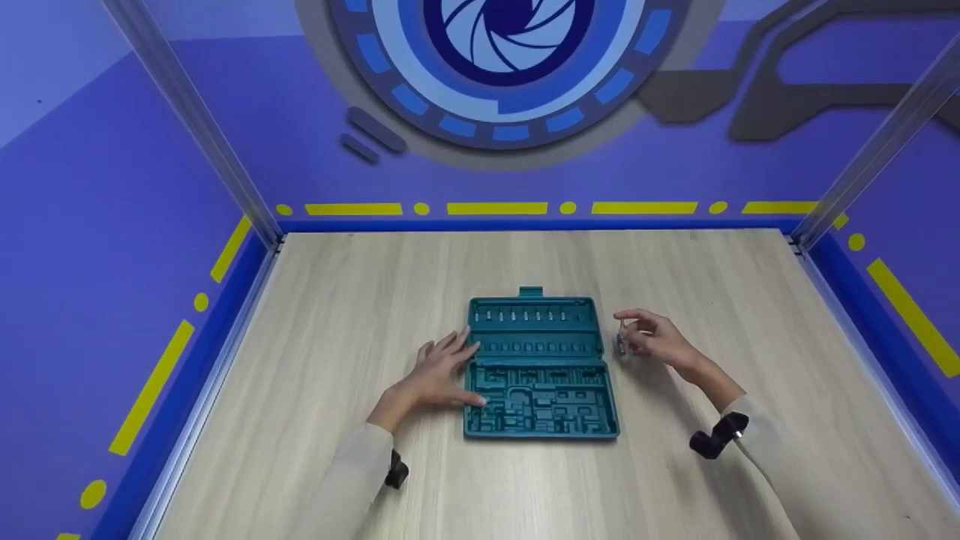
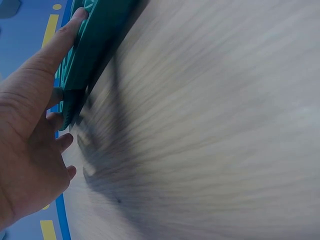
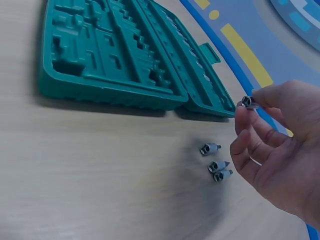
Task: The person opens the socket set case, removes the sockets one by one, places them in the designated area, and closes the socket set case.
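Observation:
A green plastic tool case (image 1: 542, 436) lies unfolded on the table. My left hand (image 1: 439, 375) rests along its left side, fingers spread, the thumb (image 2: 70, 32) touching the lower tray's edge. Past the case's right side, my right hand (image 1: 661, 341) pinches a small metal bit socket (image 3: 248, 102) between thumb and forefinger, raised above the table. Three more bit sockets (image 3: 210, 148) lie on the table below that hand, two of them side by side. Several silvery bit sockets (image 1: 526, 315) stand in the top row of the lid, whose right end shows bare slots.
The case's lower half holds moulded hollows (image 1: 525, 405), and a latch tab (image 1: 531, 291) sticks out at its far edge. A pale wooden table (image 1: 360, 300) carries everything. Blue-purple panels (image 1: 247, 172) with yellow dashes wall in its back and sides.

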`<state>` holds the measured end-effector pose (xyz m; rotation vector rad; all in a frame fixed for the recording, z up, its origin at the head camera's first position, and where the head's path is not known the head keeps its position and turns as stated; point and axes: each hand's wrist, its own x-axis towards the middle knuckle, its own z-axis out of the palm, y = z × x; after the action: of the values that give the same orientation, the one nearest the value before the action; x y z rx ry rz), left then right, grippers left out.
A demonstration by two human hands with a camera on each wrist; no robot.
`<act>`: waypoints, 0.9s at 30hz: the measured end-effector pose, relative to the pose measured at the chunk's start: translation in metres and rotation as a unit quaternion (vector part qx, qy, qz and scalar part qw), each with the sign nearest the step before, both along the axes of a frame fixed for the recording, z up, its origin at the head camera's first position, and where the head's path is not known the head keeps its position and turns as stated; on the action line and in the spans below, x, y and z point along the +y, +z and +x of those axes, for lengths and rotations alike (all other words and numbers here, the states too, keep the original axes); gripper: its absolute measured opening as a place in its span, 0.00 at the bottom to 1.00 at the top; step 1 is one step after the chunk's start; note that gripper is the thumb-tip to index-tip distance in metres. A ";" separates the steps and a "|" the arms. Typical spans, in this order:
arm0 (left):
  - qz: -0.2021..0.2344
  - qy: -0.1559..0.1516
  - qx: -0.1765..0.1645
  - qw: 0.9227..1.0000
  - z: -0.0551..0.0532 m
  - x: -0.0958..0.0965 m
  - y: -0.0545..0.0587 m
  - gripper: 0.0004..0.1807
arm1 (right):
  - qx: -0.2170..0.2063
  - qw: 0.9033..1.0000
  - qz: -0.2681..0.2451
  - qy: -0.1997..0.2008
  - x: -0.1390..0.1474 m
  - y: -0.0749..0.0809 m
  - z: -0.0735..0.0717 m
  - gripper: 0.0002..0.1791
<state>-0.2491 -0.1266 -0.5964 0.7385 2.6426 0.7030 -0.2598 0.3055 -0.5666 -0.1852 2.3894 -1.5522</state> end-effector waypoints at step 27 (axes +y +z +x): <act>0.008 -0.008 -0.001 1.000 0.000 -0.001 0.001 0.60 | 0.085 0.988 0.123 0.032 0.041 -0.017 0.008 0.22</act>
<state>-0.2488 -0.1281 -0.5953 0.7625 2.6295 0.7205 -0.2518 0.3469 -0.5837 -0.3499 2.6509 -1.2446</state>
